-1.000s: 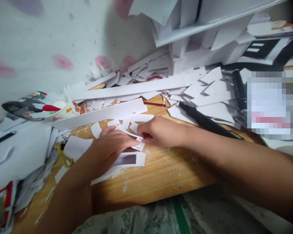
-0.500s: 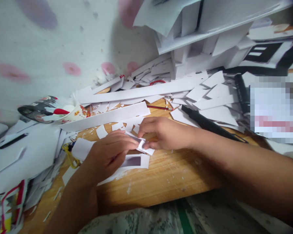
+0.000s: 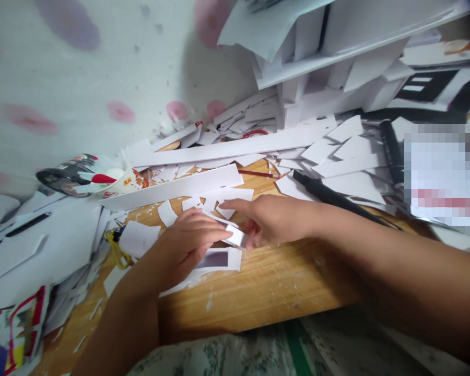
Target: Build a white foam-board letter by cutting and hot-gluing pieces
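Observation:
My left hand (image 3: 188, 240) is curled, its fingertips pinching a small folded white card piece (image 3: 235, 236) over the wooden desk (image 3: 266, 292). My right hand (image 3: 270, 219) lies beside it with fingers stretched toward the left, touching the same piece from the right. Under my left hand rests a white card frame with a rectangular window (image 3: 219, 259). Small white offcuts (image 3: 203, 202) lie just beyond both hands.
Long white card strips (image 3: 172, 189) and a heap of scraps cover the back of the desk. A black marker (image 3: 329, 196), a red pencil (image 3: 256, 173), a yellow-handled tool (image 3: 115, 248), a printed paper cup (image 3: 121, 183) and a white card model (image 3: 317, 57) surround the hands.
My right hand has opened its pinch and stretched its fingers out. My left hand keeps hold of the small card piece. The view has shifted slightly.

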`<control>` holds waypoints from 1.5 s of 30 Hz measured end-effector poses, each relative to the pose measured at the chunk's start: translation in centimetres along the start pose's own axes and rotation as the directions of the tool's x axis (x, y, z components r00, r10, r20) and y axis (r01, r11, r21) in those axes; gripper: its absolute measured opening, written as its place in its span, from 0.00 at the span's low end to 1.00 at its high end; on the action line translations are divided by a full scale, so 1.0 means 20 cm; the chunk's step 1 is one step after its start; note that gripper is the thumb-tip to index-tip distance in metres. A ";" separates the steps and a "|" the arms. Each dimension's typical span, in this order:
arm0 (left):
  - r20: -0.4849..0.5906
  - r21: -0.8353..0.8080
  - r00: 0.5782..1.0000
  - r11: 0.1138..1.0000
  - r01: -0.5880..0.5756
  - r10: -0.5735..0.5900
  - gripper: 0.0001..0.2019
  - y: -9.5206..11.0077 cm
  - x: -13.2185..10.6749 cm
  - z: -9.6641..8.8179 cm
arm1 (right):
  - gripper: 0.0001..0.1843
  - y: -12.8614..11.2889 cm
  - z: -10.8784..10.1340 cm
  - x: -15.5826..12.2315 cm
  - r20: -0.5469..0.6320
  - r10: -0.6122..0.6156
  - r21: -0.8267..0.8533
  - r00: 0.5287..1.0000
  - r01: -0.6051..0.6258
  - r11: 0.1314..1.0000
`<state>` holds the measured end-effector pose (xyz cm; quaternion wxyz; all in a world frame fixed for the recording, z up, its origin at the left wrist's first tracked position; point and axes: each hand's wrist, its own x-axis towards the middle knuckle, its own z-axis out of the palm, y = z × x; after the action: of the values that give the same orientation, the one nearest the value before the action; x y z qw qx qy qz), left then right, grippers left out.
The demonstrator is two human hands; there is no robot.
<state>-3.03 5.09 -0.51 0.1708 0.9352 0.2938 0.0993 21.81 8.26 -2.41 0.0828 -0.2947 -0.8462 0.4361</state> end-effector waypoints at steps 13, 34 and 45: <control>-0.079 -0.109 0.996 0.993 0.041 -0.050 0.10 0.03 0.00 -0.03 | 0.09 0.03 -0.01 0.01 -0.497 -0.193 0.181 0.846 0.319 0.930; -0.046 -0.036 0.987 0.988 0.152 -0.154 0.07 0.05 0.02 -0.03 | 0.15 0.03 0.14 0.06 -0.410 -0.662 -0.511 0.627 0.444 0.736; -0.035 -0.046 0.991 0.990 0.130 -0.132 0.08 0.03 0.02 -0.03 | 0.17 -0.01 0.11 0.05 -0.240 -0.660 -0.549 0.712 0.461 0.697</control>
<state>-2.60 5.06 0.22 0.1916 0.9079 0.3555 0.1118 20.05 7.24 -3.65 0.3241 -0.1121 -0.9334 0.1059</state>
